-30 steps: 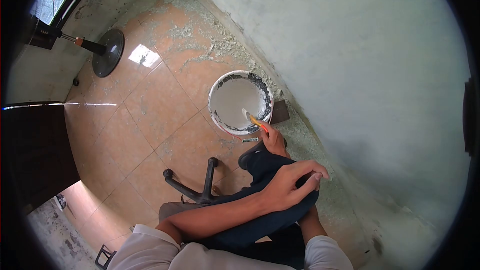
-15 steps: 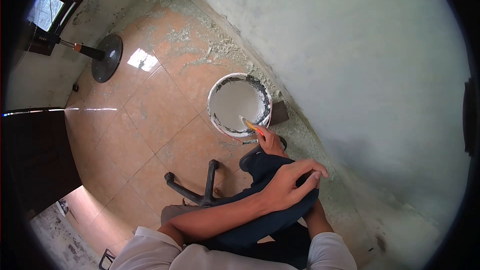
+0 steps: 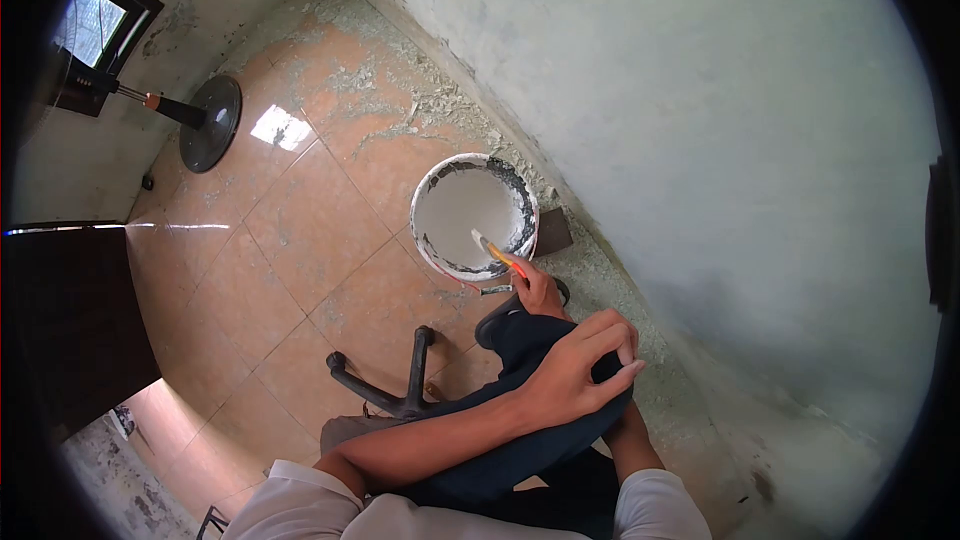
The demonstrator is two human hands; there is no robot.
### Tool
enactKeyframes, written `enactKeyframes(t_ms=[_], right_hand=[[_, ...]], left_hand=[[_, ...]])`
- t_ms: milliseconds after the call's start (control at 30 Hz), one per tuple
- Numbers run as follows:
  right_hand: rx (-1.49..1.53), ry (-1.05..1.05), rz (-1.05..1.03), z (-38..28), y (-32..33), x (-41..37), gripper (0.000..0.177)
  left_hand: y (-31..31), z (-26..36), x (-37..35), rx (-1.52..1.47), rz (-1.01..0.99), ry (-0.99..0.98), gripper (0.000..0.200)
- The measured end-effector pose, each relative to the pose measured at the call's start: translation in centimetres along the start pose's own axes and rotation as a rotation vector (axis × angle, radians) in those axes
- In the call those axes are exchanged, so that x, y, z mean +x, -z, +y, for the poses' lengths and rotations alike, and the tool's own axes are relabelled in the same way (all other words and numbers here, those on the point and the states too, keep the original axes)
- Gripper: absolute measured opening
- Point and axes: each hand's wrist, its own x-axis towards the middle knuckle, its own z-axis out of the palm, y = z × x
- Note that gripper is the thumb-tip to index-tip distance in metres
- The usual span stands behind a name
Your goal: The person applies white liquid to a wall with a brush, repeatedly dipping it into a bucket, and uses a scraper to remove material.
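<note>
A paintbrush with a yellow and red handle is held in my right hand, its fingers closed on the handle. The pale bristle end overlaps the whitish paint-like mix inside a round bucket, whose rim is smeared white and dark. My left hand rests on my raised knee, in dark trousers. Its fingers curl down and the thumb tip comes up against them, with dark cloth showing in the gap. My right forearm is partly hidden behind that knee.
Flaked debris lies along the foot of the pale wall. A brown block sits beside the bucket. Black chair legs stand on the tiled floor near me. A round-based stand is farther off, and a dark door is at left.
The brush has shifted slightly, with more of its bristle end showing above the mix. My left fingers have curled more at the knee. The whole view has moved a little.
</note>
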Motion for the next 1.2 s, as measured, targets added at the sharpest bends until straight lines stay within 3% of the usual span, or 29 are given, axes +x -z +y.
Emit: enactKeyframes(t_ms=[233,333,400,500,600,733,800,1000,1133,1200], right_hand=[[-0.046,-0.114,-0.074,0.4,-0.2,0.0,0.039],[0.033,0.022,0.084,0.0,-0.4,0.3,0.036],[-0.149,-0.159,-0.121,0.0,0.0,0.3,0.033],[-0.05,-0.053,-0.055,-0.1,-0.2,0.7,0.031],[0.083,-0.099,-0.006,0.0,-0.2,0.5,0.033],[-0.128,-0.157,-0.113,0.8,-0.2,0.3,0.032],[-0.081,-0.133,-0.15,1.0,-0.4,0.5,0.034],[0.076,-0.103,0.024,0.7,-0.3,0.5,0.035],[-0.063,-0.14,-0.109,1.6,-0.5,0.4,0.035],[0.012,-0.014,0.002,1.5,-0.6,0.4,0.035]], left_hand=[[-0.1,-0.3,0.1,-0.005,0.021,0.031,0.013],[-0.1,-0.3,-0.2,0.035,0.04,0.105,0.014],[0.1,0.0,0.0,0.053,0.037,0.196,0.014],[0.4,0.4,0.2,0.106,0.011,0.183,0.015],[0.3,-0.2,0.0,0.144,0.012,0.14,0.016],[-0.2,0.0,0.2,-0.002,0.023,0.14,0.016],[0.1,0.8,0.4,-0.138,-0.011,0.347,0.017],[-0.2,-0.2,0.3,-0.036,0.005,0.237,0.014],[-0.6,0.0,0.5,-0.037,0.017,0.186,0.013],[-0.5,0.2,0.6,-0.073,0.039,0.2,0.014]])
